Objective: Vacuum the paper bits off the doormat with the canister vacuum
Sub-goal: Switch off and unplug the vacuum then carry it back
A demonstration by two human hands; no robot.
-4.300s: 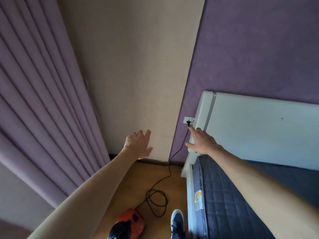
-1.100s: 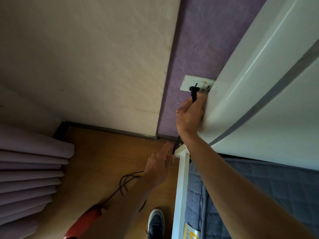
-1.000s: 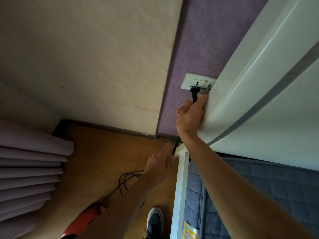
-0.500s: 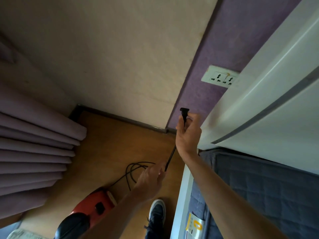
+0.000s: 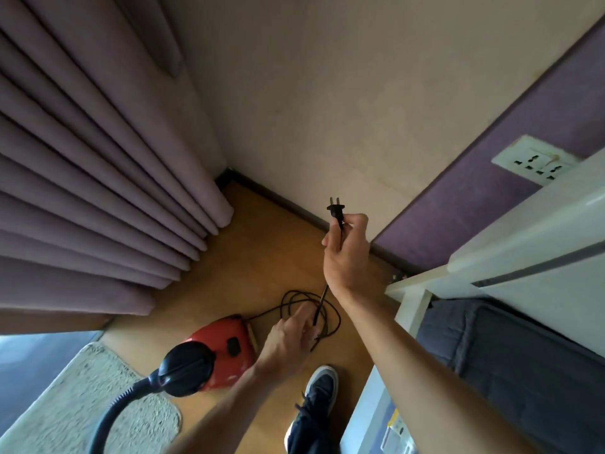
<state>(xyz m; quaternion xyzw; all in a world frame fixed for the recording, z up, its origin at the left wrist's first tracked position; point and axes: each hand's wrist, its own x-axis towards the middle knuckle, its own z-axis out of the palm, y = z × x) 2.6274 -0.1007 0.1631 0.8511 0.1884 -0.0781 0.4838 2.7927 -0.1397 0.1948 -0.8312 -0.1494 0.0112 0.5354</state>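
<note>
My right hand [image 5: 343,253] pinches the black plug [image 5: 336,212] with its two prongs pointing up, free of the white wall socket [image 5: 537,163]. The black power cord [image 5: 322,298] hangs down from it, and my left hand [image 5: 291,335] holds the cord lower down, just above its loose coils on the floor. The red canister vacuum [image 5: 222,345] with its black front cap and dark hose [image 5: 114,411] sits on the wooden floor below my left hand. A pale shaggy doormat [image 5: 75,404] lies at the lower left under the hose.
Purple curtains [image 5: 82,165] hang at the left. A white bed frame [image 5: 523,244] with a dark grey mattress [image 5: 523,371] fills the right. My dark sneaker [image 5: 314,407] stands on the floor beside the bed. Beige and purple walls meet ahead.
My right hand pulled the plug out of the wall socket and brought it down and away. My left hand took hold of the cord. The view tilted down, showing the vacuum and the mat.
</note>
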